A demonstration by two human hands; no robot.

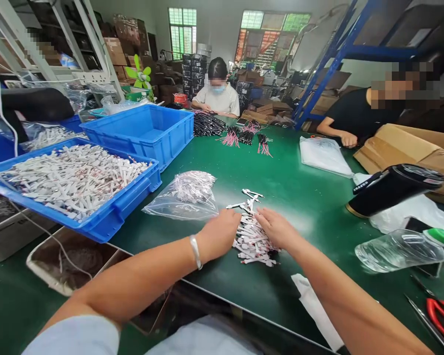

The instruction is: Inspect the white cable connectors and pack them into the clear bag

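Note:
A loose pile of small white connector pieces lies on the green tabletop between my two hands. My left hand, with a silver bangle on its wrist, is at the pile's left side; its fingers are curled in, and what they hold, if anything, is hidden. On the opposite side, my right hand rests against the pile with its fingers stretched out. A few single pieces lie just beyond the fingertips. Left of the pile is a clear plastic bag with more white pieces inside.
A blue bin full of white pieces stands at left, another blue bin behind it. At right are a black tumbler, a water bottle and red-handled pliers. Two people sit across the green table, near wire bundles and a carton.

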